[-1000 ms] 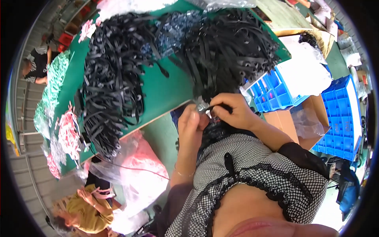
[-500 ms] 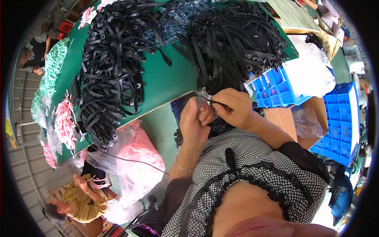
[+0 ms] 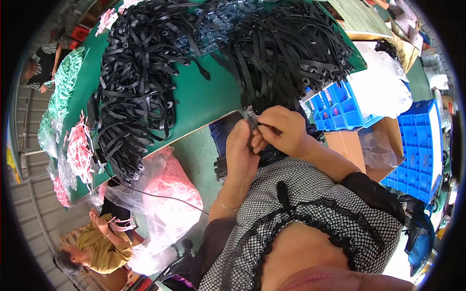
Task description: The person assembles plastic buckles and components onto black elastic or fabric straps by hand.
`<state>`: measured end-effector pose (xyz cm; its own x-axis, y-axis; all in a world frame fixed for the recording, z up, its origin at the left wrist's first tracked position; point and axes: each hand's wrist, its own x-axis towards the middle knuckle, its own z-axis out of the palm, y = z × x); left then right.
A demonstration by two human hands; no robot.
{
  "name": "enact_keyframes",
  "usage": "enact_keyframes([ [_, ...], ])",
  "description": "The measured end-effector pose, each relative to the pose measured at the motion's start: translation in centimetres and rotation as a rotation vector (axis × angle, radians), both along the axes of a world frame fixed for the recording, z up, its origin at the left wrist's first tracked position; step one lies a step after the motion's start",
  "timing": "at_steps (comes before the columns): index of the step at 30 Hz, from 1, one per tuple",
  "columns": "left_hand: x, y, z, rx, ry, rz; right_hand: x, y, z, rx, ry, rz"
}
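Close together at the table's front edge, both hands are closed. Between the thumb and fingers of my left hand is a small translucent grey buckle, partly covered by fingers. My right hand pinches a thin black strap right beside the buckle. Most of that strap is hidden by the fingers, so whether it passes through the buckle cannot be made out. Just beyond my hands lies a big pile of black straps. A second pile of black straps spreads to the left, with clear bluish buckles heaped between them.
The green table bears pink straps and green straps at its left. Below it stands a clear bag of pink pieces. Blue crates and a cardboard box are at right. Co-workers sit and stand at left.
My right hand has come slightly left, and its fingers are now against the buckle. The buckle has tilted in my left fingers. The strap length between the hands shows less.
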<state>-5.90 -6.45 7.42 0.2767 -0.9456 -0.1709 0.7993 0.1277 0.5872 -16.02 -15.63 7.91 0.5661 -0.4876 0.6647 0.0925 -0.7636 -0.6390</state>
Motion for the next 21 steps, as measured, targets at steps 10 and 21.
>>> enact_keyframes([
  [10, 0.5, 0.5, 0.5, 0.161, -0.850, 0.079, -0.8, -1.1, 0.3, 0.362, 0.130, 0.226],
  [21, 1.1, 0.8, 1.7, 0.082, -0.684, -0.009, -1.1, -0.8, -0.7, 1.351, -0.260, 0.798],
])
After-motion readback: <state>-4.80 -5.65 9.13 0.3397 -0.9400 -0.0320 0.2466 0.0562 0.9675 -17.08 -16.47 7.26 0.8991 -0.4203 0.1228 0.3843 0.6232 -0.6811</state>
